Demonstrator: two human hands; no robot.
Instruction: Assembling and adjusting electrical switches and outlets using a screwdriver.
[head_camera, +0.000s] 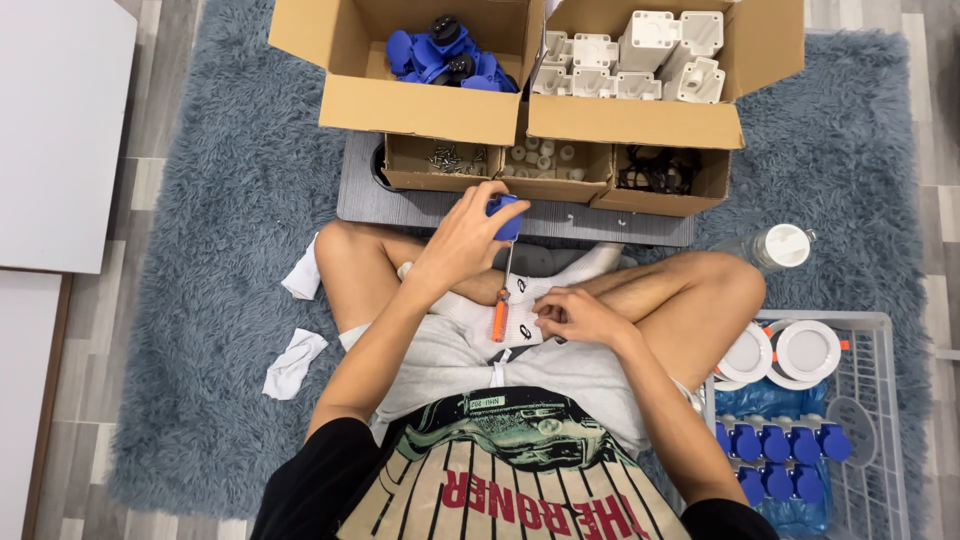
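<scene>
A blue part (507, 215) is held by the left hand (462, 240). Something small, hidden, is pinched by the right hand (575, 315). The loose screwdriver (501, 300) could roll off the lap.

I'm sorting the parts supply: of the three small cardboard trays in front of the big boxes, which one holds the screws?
The left small tray, nearest the left hand: it holds dark metal screws. The middle tray has pale round pieces, the right tray black rings.
</scene>
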